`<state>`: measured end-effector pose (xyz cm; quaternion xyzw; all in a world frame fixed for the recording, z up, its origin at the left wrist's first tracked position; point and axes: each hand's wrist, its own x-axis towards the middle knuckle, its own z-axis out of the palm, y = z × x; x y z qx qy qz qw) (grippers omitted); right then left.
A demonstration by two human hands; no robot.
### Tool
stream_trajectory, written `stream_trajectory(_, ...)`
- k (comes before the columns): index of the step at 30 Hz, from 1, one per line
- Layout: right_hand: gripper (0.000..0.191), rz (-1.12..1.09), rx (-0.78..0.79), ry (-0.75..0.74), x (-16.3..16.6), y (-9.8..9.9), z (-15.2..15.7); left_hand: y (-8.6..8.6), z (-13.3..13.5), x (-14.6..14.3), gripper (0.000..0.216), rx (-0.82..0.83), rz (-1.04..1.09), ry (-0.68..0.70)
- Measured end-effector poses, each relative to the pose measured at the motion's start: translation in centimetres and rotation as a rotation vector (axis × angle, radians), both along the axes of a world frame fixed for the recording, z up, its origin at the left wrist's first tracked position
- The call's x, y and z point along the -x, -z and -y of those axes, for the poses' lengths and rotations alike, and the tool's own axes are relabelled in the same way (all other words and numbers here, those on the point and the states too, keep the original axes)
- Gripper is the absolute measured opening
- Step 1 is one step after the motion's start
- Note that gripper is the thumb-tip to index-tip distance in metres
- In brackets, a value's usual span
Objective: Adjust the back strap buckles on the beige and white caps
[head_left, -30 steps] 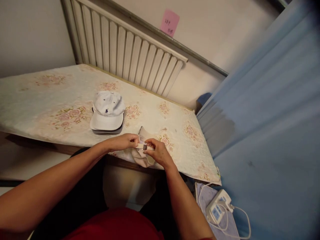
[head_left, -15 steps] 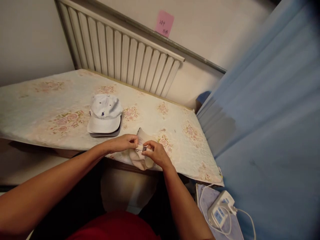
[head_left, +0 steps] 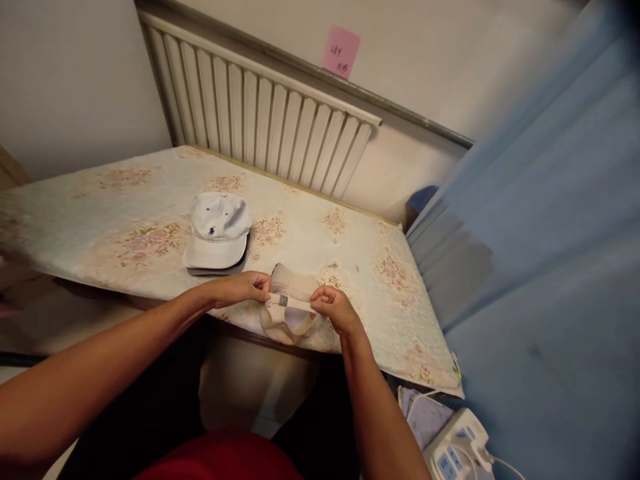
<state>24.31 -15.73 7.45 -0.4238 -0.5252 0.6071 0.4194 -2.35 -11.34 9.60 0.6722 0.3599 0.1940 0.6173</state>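
Observation:
A beige cap (head_left: 293, 283) lies at the near edge of the table (head_left: 125, 200), its back facing me. Its adjustment strap (head_left: 293, 303) with a small metal buckle runs between my hands. My left hand (head_left: 245, 288) pinches the strap's left end. My right hand (head_left: 334, 308) is closed on the strap's right end. A white cap (head_left: 217, 227) with a small dark logo rests on top of a darker cap further back on the table, apart from both hands.
The table has a pale flowered cover. A white ribbed radiator (head_left: 260, 120) stands behind it, with a pink note (head_left: 341, 51) on the wall above. A blue curtain (head_left: 540, 220) fills the right side. A white power strip (head_left: 457, 450) lies on the floor at lower right.
My hands have moved apart along the strap, the right hand going right, so the strap now lies stretched between them. The camera view shifted slightly.

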Motion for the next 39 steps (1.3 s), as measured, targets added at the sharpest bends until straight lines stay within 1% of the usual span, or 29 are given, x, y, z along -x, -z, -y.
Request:
stream_trajectory(4,0.018,-0.035,0.013,0.032,-0.3,0.4,-0.6,0.3,0.2,-0.1,0.030,0.057,0.037,-0.046)
stream_trajectory(10,0.020,-0.029,0.045,0.003,-0.3,0.3,-1.0,0.9,0.6,-0.2,0.032,0.087,0.053,-0.113)
stream_trajectory(13,0.021,-0.021,0.041,-0.012,-0.6,0.2,-0.8,0.9,0.7,-0.2,0.031,0.098,0.095,-0.088)
stream_trajectory(17,0.021,0.016,0.019,-0.013,-1.0,0.3,-0.5,0.6,0.9,-0.3,0.032,0.096,0.127,-0.072)
stream_trajectory(24,0.021,0.122,-0.043,0.006,-1.0,-0.1,-0.1,0.5,1.0,-0.5,0.031,0.032,0.110,-0.059)
stream_trajectory(28,0.019,0.209,-0.048,-0.011,-0.2,-1.0,0.2,0.1,1.2,-0.8,0.027,-0.011,0.081,-0.050)
stream_trajectory(31,0.020,0.307,-0.080,-0.062,1.0,-1.9,0.4,-0.3,1.3,-1.2,0.023,-0.036,0.063,-0.033)
stream_trajectory(35,0.023,0.309,-0.113,-0.135,3.0,-3.0,0.6,-0.6,1.5,-1.7,0.019,-0.081,0.038,-0.002)
stream_trajectory(39,0.022,0.364,-0.122,-0.124,4.5,-3.5,0.9,-0.6,1.6,-1.9,0.017,-0.097,0.033,0.002)
